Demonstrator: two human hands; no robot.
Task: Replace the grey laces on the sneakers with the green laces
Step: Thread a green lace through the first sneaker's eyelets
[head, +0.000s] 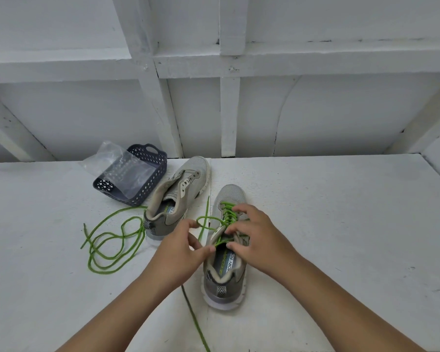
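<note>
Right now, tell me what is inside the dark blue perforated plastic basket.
A crumpled clear plastic bag lies inside the dark blue perforated plastic basket, sticking out over its rim. Anything beneath the bag cannot be made out.

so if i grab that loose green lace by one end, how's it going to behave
Probably floppy: the loose lace lies in slack curls on the table, so it should trail and uncoil rather than lift whole. Likely very light. Its loops overlap, so it may snag on itself.
</note>
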